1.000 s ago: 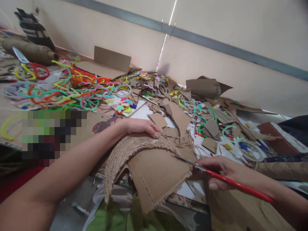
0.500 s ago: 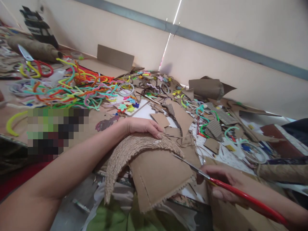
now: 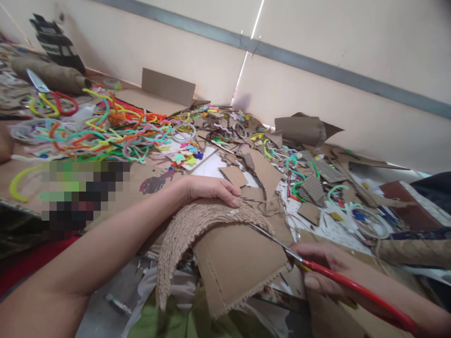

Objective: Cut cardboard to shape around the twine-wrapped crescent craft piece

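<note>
A curved band of twine rows (image 3: pixel 183 234) lies along the edge of a brown piece of cardboard (image 3: pixel 243 263). My left hand (image 3: pixel 220 191) grips the top of the band, thumb on its face and the other fingers out of sight behind it. In my right hand (image 3: pixel 327 267) is a pair of scissors (image 3: pixel 338 278) with red and yellow handles. Their blades lie at the cardboard just below the band's right end. The cardboard's lower edge is ragged, and a slit runs near its left side.
Colourful pipe cleaners (image 3: pixel 116 126) are heaped at the left, near another pair of scissors (image 3: pixel 52 96) and a twine spool (image 3: pixel 49 75). Cardboard scraps (image 3: pixel 313 190) and tape rolls (image 3: pixel 366 220) litter the table. Part of another person's hand (image 3: pixel 4 141) shows at the left edge.
The cardboard and twine band have shifted slightly right and down with my left hand. The scissors have moved a little left against the cardboard. The other person's hand shows more at the left edge.
</note>
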`<action>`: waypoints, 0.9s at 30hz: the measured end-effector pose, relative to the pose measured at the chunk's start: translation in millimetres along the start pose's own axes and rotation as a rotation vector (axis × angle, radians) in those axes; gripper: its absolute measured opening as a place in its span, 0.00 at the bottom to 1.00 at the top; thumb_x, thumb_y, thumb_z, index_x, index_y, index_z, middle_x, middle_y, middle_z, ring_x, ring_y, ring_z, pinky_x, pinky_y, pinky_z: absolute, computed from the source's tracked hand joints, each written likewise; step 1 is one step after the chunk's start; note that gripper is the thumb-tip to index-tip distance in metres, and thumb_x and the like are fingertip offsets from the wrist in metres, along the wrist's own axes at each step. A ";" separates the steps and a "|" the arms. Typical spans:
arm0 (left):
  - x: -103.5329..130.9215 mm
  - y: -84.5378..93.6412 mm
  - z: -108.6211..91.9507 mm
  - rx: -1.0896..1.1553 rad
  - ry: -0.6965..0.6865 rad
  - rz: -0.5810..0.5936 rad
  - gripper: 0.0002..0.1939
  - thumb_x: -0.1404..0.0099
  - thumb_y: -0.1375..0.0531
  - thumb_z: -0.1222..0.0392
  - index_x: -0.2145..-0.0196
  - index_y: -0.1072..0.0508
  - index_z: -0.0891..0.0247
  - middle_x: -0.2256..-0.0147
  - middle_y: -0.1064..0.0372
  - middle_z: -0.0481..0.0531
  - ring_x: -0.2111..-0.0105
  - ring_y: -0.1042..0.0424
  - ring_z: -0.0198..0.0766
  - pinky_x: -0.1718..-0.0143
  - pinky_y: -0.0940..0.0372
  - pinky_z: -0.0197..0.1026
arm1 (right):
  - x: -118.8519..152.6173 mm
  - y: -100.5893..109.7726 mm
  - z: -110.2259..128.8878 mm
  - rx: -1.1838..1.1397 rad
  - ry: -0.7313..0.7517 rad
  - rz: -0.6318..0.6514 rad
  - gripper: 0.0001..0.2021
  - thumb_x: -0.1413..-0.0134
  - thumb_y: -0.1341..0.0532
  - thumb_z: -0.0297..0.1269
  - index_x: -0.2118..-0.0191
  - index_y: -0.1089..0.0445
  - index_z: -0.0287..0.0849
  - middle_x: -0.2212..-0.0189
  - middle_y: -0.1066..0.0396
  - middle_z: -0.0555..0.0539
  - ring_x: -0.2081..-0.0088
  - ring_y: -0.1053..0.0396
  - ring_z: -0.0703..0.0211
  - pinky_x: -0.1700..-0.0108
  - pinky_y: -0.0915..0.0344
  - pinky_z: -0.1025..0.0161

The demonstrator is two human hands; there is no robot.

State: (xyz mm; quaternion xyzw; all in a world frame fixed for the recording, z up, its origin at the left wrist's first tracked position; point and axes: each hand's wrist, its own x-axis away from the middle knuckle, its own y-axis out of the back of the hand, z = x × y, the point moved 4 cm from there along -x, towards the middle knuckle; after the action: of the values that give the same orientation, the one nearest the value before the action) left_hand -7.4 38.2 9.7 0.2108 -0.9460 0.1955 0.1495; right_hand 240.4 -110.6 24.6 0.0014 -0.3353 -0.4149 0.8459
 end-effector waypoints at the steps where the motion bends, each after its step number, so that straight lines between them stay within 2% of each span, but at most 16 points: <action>1: 0.0 0.1 0.4 0.000 -0.003 0.006 0.03 0.47 0.31 0.61 0.73 0.20 0.61 0.74 0.26 0.48 0.78 0.33 0.35 0.74 0.38 0.38 | 0.1 -0.4 -1.4 -0.013 -0.006 0.014 0.28 0.48 0.35 0.67 0.60 0.24 0.44 0.72 0.39 0.52 0.74 0.47 0.64 0.75 0.48 0.68; 8: -2.4 2.4 3.7 0.008 0.008 0.036 0.04 0.47 0.31 0.62 0.71 0.20 0.62 0.74 0.26 0.47 0.78 0.33 0.33 0.74 0.37 0.36 | -0.3 0.3 -4.5 0.000 -0.004 0.001 0.26 0.48 0.33 0.64 0.63 0.25 0.43 0.73 0.37 0.52 0.75 0.46 0.64 0.75 0.48 0.67; 13: -2.7 3.3 2.7 0.004 -0.024 0.027 0.05 0.47 0.30 0.61 0.70 0.19 0.61 0.72 0.23 0.50 0.75 0.29 0.36 0.70 0.34 0.38 | -3.8 1.7 2.7 0.132 0.030 -0.011 0.25 0.46 0.34 0.63 0.62 0.24 0.43 0.75 0.37 0.53 0.74 0.44 0.63 0.71 0.46 0.66; 15: -1.7 6.6 0.9 -0.016 -0.039 -0.007 0.07 0.47 0.30 0.60 0.68 0.17 0.61 0.68 0.21 0.52 0.72 0.26 0.39 0.67 0.32 0.39 | -5.0 9.4 6.2 0.230 0.049 -0.065 0.24 0.46 0.34 0.62 0.60 0.23 0.45 0.72 0.30 0.50 0.70 0.36 0.58 0.68 0.40 0.64; 17: -0.4 11.5 -2.3 -0.025 -0.070 -0.052 0.08 0.46 0.30 0.59 0.67 0.17 0.61 0.67 0.20 0.52 0.71 0.26 0.39 0.66 0.32 0.39 | -5.4 21.1 7.1 0.356 0.045 -0.151 0.22 0.47 0.33 0.60 0.56 0.21 0.47 0.65 0.24 0.47 0.63 0.28 0.49 0.61 0.34 0.61; 19: 0.9 16.0 -6.6 -0.017 -0.117 -0.093 0.07 0.45 0.30 0.58 0.68 0.17 0.61 0.68 0.21 0.52 0.72 0.26 0.38 0.69 0.33 0.37 | -5.5 33.9 3.8 0.479 -0.010 -0.244 0.23 0.49 0.31 0.57 0.52 0.21 0.50 0.57 0.20 0.46 0.55 0.25 0.41 0.55 0.31 0.56; 21: 2.2 19.1 -10.5 0.003 -0.157 -0.130 0.05 0.45 0.30 0.58 0.70 0.18 0.62 0.70 0.22 0.51 0.73 0.27 0.37 0.71 0.34 0.36 | -5.6 45.8 -2.3 0.588 -0.092 -0.343 0.27 0.50 0.30 0.54 0.45 0.22 0.52 0.51 0.19 0.44 0.52 0.24 0.37 0.51 0.30 0.52; 23: 3.4 20.9 -13.2 0.037 -0.184 -0.172 0.05 0.46 0.30 0.59 0.71 0.19 0.62 0.70 0.22 0.51 0.73 0.27 0.37 0.71 0.34 0.37 | -5.9 55.1 -6.7 0.710 -0.127 -0.437 0.29 0.48 0.32 0.48 0.39 0.26 0.52 0.50 0.19 0.42 0.52 0.23 0.36 0.52 0.29 0.50; 27: 5.6 20.7 -15.2 0.094 -0.210 -0.221 0.06 0.47 0.29 0.60 0.71 0.19 0.62 0.71 0.22 0.52 0.73 0.26 0.38 0.69 0.32 0.38 | -8.9 64.1 -6.9 0.928 -0.024 -0.523 0.34 0.51 0.34 0.38 0.35 0.29 0.50 0.52 0.18 0.40 0.58 0.20 0.37 0.59 0.27 0.50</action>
State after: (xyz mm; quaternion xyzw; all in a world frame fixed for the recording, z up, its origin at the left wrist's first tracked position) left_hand -18.7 60.2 18.8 0.3398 -0.9173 0.1987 0.0605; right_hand 285.4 -64.2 32.2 0.4542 -0.4816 -0.4198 0.6209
